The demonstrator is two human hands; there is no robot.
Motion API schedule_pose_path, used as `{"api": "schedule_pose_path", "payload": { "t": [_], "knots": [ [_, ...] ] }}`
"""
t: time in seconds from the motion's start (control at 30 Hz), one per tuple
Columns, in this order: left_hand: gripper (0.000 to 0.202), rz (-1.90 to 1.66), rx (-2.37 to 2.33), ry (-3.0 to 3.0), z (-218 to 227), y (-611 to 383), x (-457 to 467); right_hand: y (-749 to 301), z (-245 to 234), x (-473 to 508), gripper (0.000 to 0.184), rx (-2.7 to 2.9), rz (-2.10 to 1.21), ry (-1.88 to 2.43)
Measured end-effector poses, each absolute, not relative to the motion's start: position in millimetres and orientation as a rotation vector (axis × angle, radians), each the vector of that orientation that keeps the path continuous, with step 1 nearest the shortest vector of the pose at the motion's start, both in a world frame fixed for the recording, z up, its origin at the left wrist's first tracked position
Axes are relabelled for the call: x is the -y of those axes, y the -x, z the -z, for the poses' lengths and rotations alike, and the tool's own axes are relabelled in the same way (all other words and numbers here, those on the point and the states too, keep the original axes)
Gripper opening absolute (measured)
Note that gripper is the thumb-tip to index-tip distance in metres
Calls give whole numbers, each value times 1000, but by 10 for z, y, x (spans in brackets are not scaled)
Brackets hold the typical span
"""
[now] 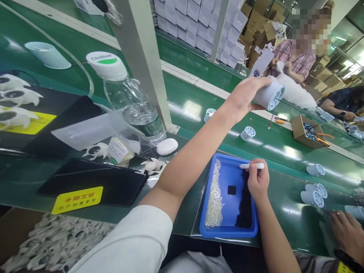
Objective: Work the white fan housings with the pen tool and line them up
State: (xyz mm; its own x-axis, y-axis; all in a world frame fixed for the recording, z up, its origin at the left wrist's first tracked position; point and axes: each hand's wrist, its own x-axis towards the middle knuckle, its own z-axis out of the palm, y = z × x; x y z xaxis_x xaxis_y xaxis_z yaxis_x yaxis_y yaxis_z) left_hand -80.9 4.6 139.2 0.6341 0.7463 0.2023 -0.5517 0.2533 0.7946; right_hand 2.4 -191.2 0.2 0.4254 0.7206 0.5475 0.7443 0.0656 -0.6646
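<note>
My left hand (247, 96) is stretched far out over the green conveyor belt (199, 110), fingers wrapped round a pale blue cylindrical part (269, 94) with red wires hanging from its end. My right hand (257, 181) is closed on a short white stick (251, 165) above the blue tray (227, 231). The tray holds a strip of small clear pieces (214, 195) on the left, a strip of small black pieces (245, 206) on the right and one black square (231, 190) in the middle.
More pale blue parts lie on the belt (247, 133) (313, 194). A water bottle (127, 100) and a grey post (145, 60) stand to the left. A co-worker's hand (348, 233) is at the lower right; another person sits across. A cardboard box (308, 131) holds tools.
</note>
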Motion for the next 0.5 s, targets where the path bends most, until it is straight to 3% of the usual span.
{"api": "schedule_pose_path", "payload": {
  "t": [0.2, 0.5],
  "knots": [
    [14, -890, -263, -959, -1363, 790, -64, -98, 44, 1908, 36, 1165, 82, 1690],
    [16, -899, -309, -971, -1345, 776, -53, -83, 47, 1883, 35, 1176, 20, 1666]
  ]
}}
